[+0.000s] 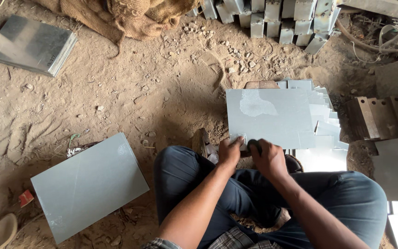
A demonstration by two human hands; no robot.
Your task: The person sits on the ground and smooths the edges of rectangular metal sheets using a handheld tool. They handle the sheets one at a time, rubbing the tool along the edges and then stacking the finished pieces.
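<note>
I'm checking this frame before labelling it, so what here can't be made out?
All in the head view:
- The dark thing in the right hand: fingers cover it.
- The near edge of the grey sheet: hidden by the left hand.
- The stacked sheets beneath: count hidden, top sheet overlaps.
- The metal blocks: cut off by the top edge.

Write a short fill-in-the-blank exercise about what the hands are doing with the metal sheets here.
1. Both hands grip the near edge of the flat grey metal sheet, which tops a fanned ____ of similar sheets.
2. The left hand pinches the sheet's near-left ____.
3. The right hand closes around a small ____-coloured object.
4. The single grey rectangular sheet lies on the sandy ____.

Missing words: stack; corner; dark; ground
</note>
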